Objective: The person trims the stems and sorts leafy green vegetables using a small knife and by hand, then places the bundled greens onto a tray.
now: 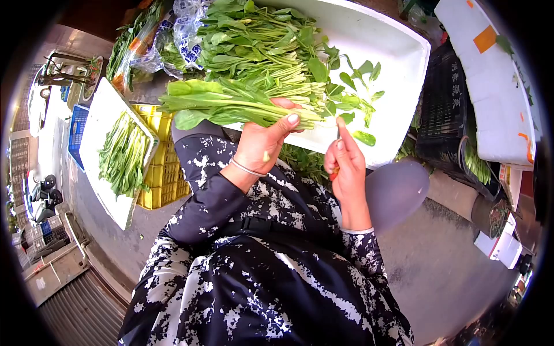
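Observation:
My left hand [259, 147] is wrapped round a bunch of leafy greens [216, 104], leaves pointing left and pale stem ends pointing right. Close to those stem ends, my right hand [349, 167] is closed on what looks like a small knife with an orange-red handle [334, 172]; its thin blade [339, 130] shows only partly, by the extended index finger. Both hands are over the near edge of a white foam box [398, 57]. Inside it lies a big heap of the same greens [248, 43], with loose leaves [363, 104] to the right.
At left, a white foam lid [92, 138] bearing trimmed greens [123, 153] rests on yellow crates [164, 184], near a blue crate [77, 132]. Plastic-bagged vegetables [179, 34] lie behind. To the right stand a black crate [441, 109] and another foam box [490, 75].

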`<state>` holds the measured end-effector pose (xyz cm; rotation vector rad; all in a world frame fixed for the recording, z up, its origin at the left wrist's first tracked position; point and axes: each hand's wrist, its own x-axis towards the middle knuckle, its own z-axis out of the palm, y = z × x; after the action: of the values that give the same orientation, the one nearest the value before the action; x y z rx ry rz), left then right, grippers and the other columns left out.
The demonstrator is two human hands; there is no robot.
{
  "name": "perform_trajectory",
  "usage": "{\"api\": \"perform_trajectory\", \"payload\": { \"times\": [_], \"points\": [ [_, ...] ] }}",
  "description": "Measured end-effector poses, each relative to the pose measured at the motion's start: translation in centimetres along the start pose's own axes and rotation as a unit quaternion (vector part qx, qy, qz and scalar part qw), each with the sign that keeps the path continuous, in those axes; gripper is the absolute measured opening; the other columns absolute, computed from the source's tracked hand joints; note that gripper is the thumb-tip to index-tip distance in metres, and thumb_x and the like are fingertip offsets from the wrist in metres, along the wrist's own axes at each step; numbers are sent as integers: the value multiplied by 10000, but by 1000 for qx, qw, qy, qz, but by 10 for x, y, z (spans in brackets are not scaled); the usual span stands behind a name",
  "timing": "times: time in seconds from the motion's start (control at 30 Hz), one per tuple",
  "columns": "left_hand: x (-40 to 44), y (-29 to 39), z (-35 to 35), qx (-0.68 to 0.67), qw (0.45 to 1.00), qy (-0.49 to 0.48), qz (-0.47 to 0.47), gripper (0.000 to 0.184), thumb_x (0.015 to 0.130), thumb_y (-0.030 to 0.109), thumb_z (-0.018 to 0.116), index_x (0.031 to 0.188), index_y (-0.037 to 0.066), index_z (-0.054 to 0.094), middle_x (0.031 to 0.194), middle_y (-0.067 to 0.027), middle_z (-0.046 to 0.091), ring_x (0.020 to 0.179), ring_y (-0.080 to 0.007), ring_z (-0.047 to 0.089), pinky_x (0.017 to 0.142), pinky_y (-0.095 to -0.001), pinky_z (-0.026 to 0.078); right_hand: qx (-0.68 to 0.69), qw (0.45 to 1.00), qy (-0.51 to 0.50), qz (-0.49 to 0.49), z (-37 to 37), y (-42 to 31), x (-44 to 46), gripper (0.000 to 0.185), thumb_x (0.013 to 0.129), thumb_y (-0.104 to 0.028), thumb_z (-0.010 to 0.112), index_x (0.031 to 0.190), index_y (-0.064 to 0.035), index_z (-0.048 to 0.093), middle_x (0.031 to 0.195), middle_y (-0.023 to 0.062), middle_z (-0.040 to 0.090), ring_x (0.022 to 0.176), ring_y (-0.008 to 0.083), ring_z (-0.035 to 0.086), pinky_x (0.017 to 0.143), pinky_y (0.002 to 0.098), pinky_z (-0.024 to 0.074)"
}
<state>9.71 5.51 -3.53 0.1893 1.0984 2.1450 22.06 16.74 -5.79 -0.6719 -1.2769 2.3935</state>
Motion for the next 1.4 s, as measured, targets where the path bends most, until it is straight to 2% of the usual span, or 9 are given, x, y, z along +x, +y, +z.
{"api": "perform_trajectory", "payload": {
  "times": [0.07, 0.43, 0.7, 0.83, 0.93, 1.07, 1.13, 1.23, 1.4],
  "points": [
    [0, -8, -1, 6, 1000, -13, -13, 230, 810, -11, 557, 1023, 45, 493, 1008, -89, 553, 947, -201, 541, 822, -341, 458, 65, 994, -88, 8, 13, -1, -1, 419, 919, -149, 414, 1313, -35, 327, 626, -25, 332, 559, 65, 347, 483, 179, 298],
    [-5, -12, -10, -26, 998, -36, -41, 316, 797, -35, 552, 1099, 15, 475, 1040, -118, 560, 985, -224, 542, 840, -362, 458, 208, 967, -118, 94, 15, 9, 4, 393, 899, -141, 465, 1277, -52, 400, 644, -28, 369, 563, 67, 348, 481, 183, 301],
    [-10, -8, -11, -59, 994, -40, -82, 331, 807, 7, 566, 1127, 29, 487, 1032, -109, 568, 968, -213, 551, 841, -349, 459, 8, 996, -83, 17, 3, 12, 4, 381, 879, -142, 513, 1234, -17, 452, 662, -35, 438, 560, 40, 365, 492, 166, 295],
    [-10, -8, -17, -70, 992, -19, -106, 278, 800, 15, 582, 1072, 13, 527, 1016, -107, 581, 956, -212, 561, 819, -324, 472, -281, 944, -89, -146, -10, 3, 11, 358, 857, -108, 546, 1191, 7, 492, 707, -16, 510, 594, 19, 405, 518, 138, 297],
    [-14, -6, -22, 39, 983, -11, -177, 322, 777, -46, 577, 1089, -22, 498, 1009, -125, 581, 950, -213, 565, 811, -313, 474, -17, 992, -87, -94, -20, -18, 16, 372, 898, -127, 465, 1253, -25, 425, 639, -20, 437, 582, 46, 384, 486, 172, 304],
    [-19, -12, -40, 60, 984, -33, -163, 341, 758, -98, 550, 1085, -38, 477, 1013, -140, 571, 953, -213, 560, 821, -301, 464, 140, 979, 79, -126, -39, -37, 39, 293, 911, -222, 449, 1154, -60, 435, 645, -13, 405, 549, 76, 372, 450, 201, 300],
    [-21, -12, -46, 68, 984, -39, -158, 353, 748, -109, 544, 1086, -38, 474, 1023, -139, 566, 964, -212, 553, 829, -300, 458, 211, 946, 247, -15, -52, -32, 47, 325, 887, -314, 490, 1116, -87, 448, 646, -14, 418, 532, 80, 372, 436, 209, 301],
    [-24, -7, -51, 69, 983, -43, -162, 388, 719, -138, 517, 1088, -29, 471, 1050, -136, 553, 1001, -216, 532, 859, -307, 437, 185, 959, 210, 47, -51, -20, 46, 395, 860, -362, 526, 1138, -95, 441, 649, -19, 425, 510, 72, 364, 420, 208, 292],
    [-31, -3, -71, -93, 984, -36, -147, 359, 712, -151, 494, 1015, 41, 502, 1029, -103, 564, 1118, -260, 465, 946, -366, 374, -18, 980, 189, 60, -21, -6, 51, 283, 818, -149, 592, 1071, -29, 552, 641, -19, 463, 462, 43, 366, 380, 173, 261]
  ]
}}
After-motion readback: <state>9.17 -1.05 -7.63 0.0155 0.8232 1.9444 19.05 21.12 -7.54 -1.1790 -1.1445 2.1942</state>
